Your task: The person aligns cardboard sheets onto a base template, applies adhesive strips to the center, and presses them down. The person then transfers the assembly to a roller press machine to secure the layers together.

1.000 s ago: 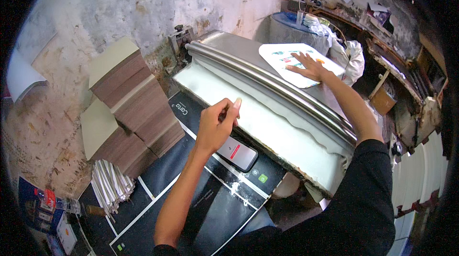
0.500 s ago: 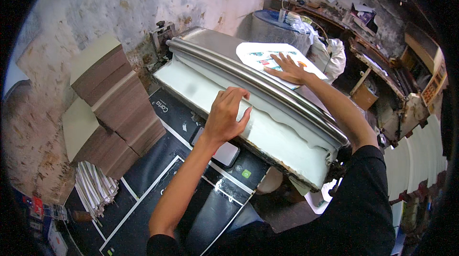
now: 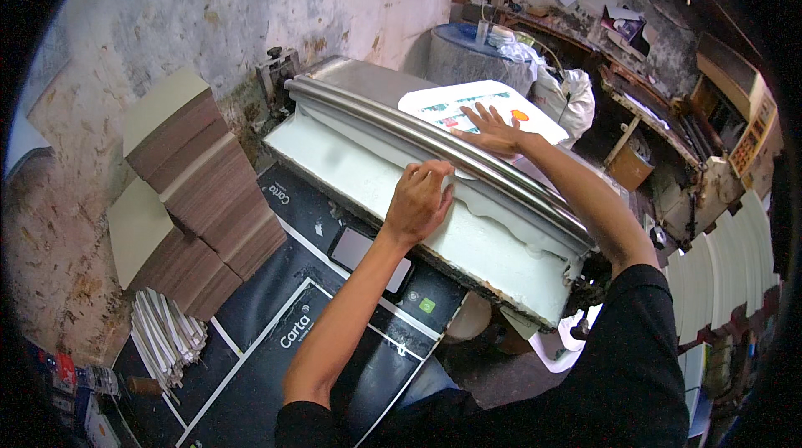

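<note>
A gluing machine with long steel rollers [image 3: 434,147] stands before me, a trough of white glue [image 3: 351,176] along its near side. On its metal top lies a white printed sheet [image 3: 535,118] with coloured pictures and cut corners, its near edge by the rollers. My right hand [image 3: 493,130] rests flat on this sheet, fingers spread. My left hand [image 3: 420,200] is over the trough, its fingers curled at the roller's near side. Whatever is between those fingertips, if anything, is hidden.
Tall stacks of grey-brown board [image 3: 200,189] stand at the left, beside a bundle of white strips [image 3: 167,339]. A phone [image 3: 355,252] lies on the black table cover [image 3: 251,377] under my left forearm. Behind the machine are a blue-lidded drum [image 3: 476,47] and a white sack [image 3: 568,101].
My left hand has moved right and closer to the rollers, its fingers curling in more. The printed sheet and my right hand have shifted slightly toward the rollers. The view has tilted a little.
</note>
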{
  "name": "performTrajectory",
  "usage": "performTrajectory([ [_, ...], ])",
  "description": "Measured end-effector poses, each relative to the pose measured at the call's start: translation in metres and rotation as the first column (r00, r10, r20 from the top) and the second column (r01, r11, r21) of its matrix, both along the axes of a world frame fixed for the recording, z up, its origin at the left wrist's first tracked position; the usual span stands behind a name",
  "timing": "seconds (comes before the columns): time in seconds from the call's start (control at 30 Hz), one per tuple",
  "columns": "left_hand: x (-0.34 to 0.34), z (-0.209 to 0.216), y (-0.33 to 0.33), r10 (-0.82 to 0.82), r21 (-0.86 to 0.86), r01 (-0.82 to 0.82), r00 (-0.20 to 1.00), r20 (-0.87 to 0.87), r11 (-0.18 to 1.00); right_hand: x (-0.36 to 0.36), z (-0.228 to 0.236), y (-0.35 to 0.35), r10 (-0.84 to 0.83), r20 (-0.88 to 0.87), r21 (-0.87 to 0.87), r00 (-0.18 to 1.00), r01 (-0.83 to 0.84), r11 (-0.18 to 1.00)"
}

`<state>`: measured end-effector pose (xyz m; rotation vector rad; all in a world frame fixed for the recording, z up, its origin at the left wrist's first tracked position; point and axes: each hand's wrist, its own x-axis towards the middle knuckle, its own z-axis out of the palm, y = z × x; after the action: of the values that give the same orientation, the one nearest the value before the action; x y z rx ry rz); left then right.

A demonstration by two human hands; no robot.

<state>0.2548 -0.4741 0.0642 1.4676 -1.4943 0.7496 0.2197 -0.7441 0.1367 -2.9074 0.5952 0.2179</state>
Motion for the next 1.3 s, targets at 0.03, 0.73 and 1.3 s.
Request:
performTrajectory([
  [0.03,0.001,-0.001,-0.003,0.009,-0.001,-0.009,1.000,0.027,1.000,0.000,-0.001,-0.001,-0.003,-0.004,-0.005,1.000,0.003,1.000],
  [0.73,-0.006,0.036,0.070,-0.024,-0.098,0.037,0.990,0.139,0.995,-0.055,0.048,0.031,0.123,0.269,0.464,0.955,-0.240,0.853],
  [1.3,-0.102,0.145,0.311,0.186,-0.199,-0.168,0.980,0.072,0.965,-0.240,0.029,0.171,0.334,0.779,-0.258,0.531,-0.214,0.942],
])
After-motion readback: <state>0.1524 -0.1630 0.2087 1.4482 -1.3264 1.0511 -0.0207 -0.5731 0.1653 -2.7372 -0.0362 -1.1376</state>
